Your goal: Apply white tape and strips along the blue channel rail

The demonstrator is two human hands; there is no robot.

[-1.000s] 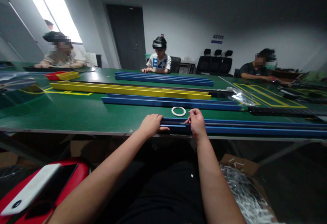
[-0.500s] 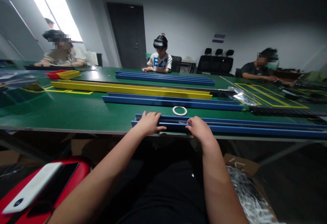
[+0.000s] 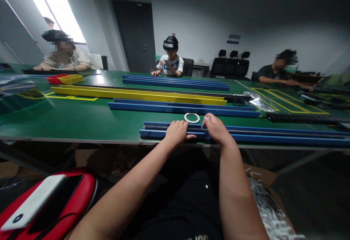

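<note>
A long blue channel rail (image 3: 262,137) lies along the table's near edge, with a dark strip (image 3: 155,126) set lengthwise inside it. My left hand (image 3: 177,132) straddles this rail, fingers over the far side and thumb along the near side. To its right, my right hand (image 3: 216,128) is closed in a pinch above the rail. A thin, pale, see-through strip (image 3: 203,125) hangs from its fingers down toward the dark strip; its full shape is too small to make out. Just beyond both hands, a white ring-shaped roll (image 3: 191,118) lies flat on the table.
Behind the roll lie another blue rail (image 3: 180,108), a yellow rail (image 3: 136,94) and several stacked blue rails (image 3: 175,82). Clear plastic wrap (image 3: 262,103) is at right. A red stool (image 3: 84,189) holds a white box (image 3: 32,201). Co-workers sit around the green table (image 3: 82,119).
My left hand has slid right along the rail. My right hand has risen slightly from the rail, lifting the pale strip. The co-worker opposite has raised a hand.
</note>
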